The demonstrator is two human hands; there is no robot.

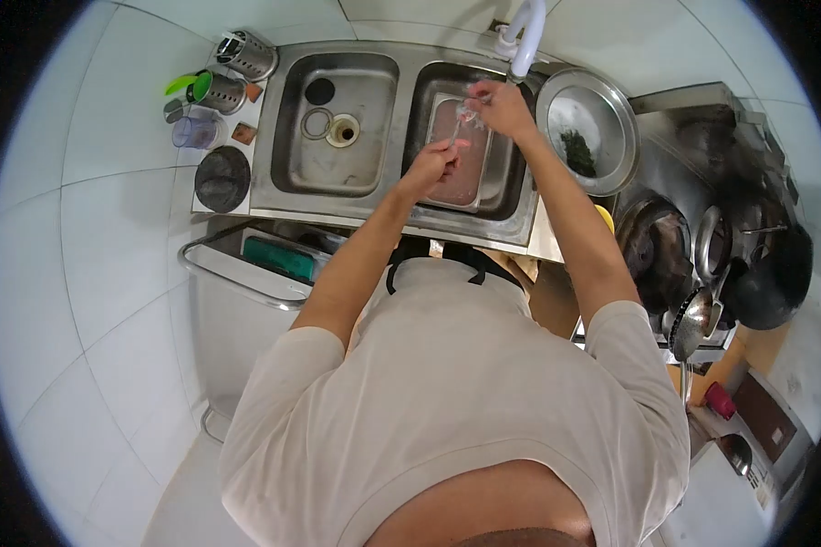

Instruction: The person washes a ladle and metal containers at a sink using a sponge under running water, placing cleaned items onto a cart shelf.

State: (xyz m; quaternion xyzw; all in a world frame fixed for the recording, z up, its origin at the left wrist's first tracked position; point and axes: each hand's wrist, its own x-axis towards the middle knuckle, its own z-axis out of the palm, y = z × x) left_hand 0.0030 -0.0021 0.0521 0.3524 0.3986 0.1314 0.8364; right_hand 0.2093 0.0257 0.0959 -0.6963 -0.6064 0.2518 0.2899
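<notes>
Over the right basin (421, 109) of a steel sink, my left hand (436, 166) is closed, its fingertips pinching the lower end of a thin, pale, glistening piece (456, 130). My right hand (502, 105) is closed too, with bent fingers at the upper end of the same piece, just below the faucet (525, 53). I cannot tell what kind of thing it is. Beneath both hands, a rectangular metal tray (477, 202) sits in the basin, filled with cloudy pinkish-red liquid (456, 187). Part of the tray's right side is hidden by my right hand and forearm.
The left basin (337, 164) holds a ring and a black disc near the drain. A steel bowl (602, 109) with dark green leaves (576, 153) stands right of the sink. Beyond are pans and a ladle (693, 324). Utensil holders (219, 93) and a glass (194, 132) stand left.
</notes>
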